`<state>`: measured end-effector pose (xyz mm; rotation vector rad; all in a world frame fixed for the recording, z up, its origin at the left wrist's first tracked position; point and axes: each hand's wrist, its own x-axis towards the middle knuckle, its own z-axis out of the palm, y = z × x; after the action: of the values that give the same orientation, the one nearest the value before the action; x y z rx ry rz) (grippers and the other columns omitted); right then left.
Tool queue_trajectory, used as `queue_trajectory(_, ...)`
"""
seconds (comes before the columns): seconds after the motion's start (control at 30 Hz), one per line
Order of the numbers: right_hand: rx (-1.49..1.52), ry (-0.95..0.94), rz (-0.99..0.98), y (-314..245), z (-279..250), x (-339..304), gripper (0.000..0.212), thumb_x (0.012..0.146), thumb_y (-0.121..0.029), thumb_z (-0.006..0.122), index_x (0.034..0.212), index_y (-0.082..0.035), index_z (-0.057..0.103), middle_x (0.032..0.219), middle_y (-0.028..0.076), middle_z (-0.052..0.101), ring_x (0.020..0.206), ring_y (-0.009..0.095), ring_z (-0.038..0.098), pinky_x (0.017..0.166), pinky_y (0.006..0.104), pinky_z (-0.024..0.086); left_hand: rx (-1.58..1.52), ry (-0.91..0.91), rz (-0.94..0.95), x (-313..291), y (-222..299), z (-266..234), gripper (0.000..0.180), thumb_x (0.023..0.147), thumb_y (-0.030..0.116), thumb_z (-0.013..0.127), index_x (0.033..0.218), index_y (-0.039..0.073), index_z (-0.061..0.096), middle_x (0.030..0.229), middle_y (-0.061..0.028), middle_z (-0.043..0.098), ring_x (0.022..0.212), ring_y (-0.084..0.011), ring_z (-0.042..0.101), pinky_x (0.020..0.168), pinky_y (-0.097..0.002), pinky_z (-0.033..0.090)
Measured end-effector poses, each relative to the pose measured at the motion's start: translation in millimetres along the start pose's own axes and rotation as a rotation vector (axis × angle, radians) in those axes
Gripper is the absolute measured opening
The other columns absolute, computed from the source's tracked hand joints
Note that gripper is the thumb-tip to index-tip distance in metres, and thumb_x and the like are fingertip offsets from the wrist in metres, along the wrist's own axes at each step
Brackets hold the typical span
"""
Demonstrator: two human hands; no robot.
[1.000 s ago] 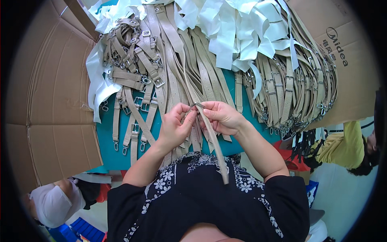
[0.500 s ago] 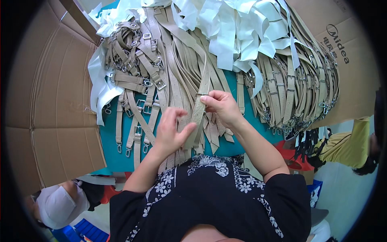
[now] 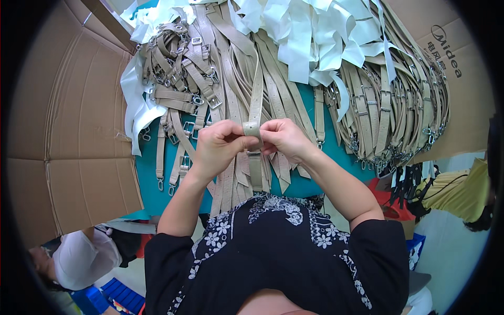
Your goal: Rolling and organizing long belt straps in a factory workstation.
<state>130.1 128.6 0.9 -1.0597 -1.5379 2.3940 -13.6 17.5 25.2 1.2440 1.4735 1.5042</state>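
Both hands meet over the middle of the teal table [image 3: 310, 107] on one beige strap [image 3: 255, 94]. My left hand [image 3: 221, 143] is closed, thumb and fingers pinching the strap where it bends into a pale loop. Close beside it, my right hand [image 3: 286, 139] pinches the same strap from the other side. A small metal buckle [image 3: 254, 153] shows just below the fingers, partly hidden by them. Under the hands lie many loose beige straps [image 3: 226, 178] with pointed ends.
Buckled straps with metal clips [image 3: 168, 60] are heaped at the left. A thick bundle of finished-looking straps [image 3: 386, 105] lies at the right. White sheet strips [image 3: 315, 37] cover the far side. Cardboard [image 3: 79, 121] rises at the left; co-workers sit on both sides.
My left hand has gone from open fingers to a pinch on the strap and moved up beside the right hand. The strap's end is now bent into a loop. The view has shifted slightly.
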Motion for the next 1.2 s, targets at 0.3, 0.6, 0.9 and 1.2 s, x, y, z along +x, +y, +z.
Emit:
queue_trajectory(0.3, 0.127, 0.115, -0.032, 2.3, 4.7, 1.4, 0.012, 0.085, -0.015, 0.056, 0.078, -0.006, 0.057, 0.070, 0.002, 0.059, 0.058, 0.008, 0.057, 0.054, 0.0212, 0.049, 0.416, 0.030, 0.041, -7.3, -10.7, 7.6, 0.020, 0.068, 0.008, 0.074, 0.065, 0.001, 0.056, 0.061, -0.0009, 0.054, 0.052, -0.0063, 0.047, 0.046, -0.0211, 0.038)
queue_trajectory(0.6, 0.215, 0.209, -0.036, 10.8, -5.9, 6.8, 0.015, 0.085, -0.019, 0.055, 0.080, -0.006, 0.058, 0.072, 0.002, 0.060, 0.058, 0.009, 0.055, 0.052, 0.0215, 0.047, 0.471, -0.004, -0.079, -31.2, -25.3, 33.0, 0.024, 0.081, 0.016, 0.062, 0.065, 0.001, 0.052, 0.051, -0.0043, 0.048, 0.047, -0.0107, 0.048, 0.043, -0.0272, 0.036)
queue_trajectory(0.9, 0.195, 0.207, -0.072, -5.3, -44.5, -7.5, 0.015, 0.091, -0.019, 0.047, 0.093, -0.006, 0.052, 0.078, 0.003, 0.055, 0.064, 0.014, 0.057, 0.059, 0.0275, 0.050, -0.192, -0.660, -0.454, -58.6, -31.6, 56.7, 0.034, 0.092, 0.025, 0.049, 0.067, 0.003, 0.052, 0.057, 0.0046, 0.047, 0.053, -0.0044, 0.042, 0.048, -0.0228, 0.036)
queue_trajectory(1.2, -1.296, 0.709, -0.277, -28.8, -140.3, -35.1, 0.027, 0.087, -0.027, 0.047, 0.104, -0.009, 0.057, 0.083, 0.022, 0.061, 0.078, 0.038, 0.058, 0.070, 0.0453, 0.046, 0.490, 0.091, -0.062, 51.1, -47.3, -4.5, 0.022, 0.085, 0.019, 0.055, 0.079, -0.001, 0.060, 0.067, -0.0130, 0.060, 0.062, -0.0202, 0.058, 0.057, -0.0306, 0.045)
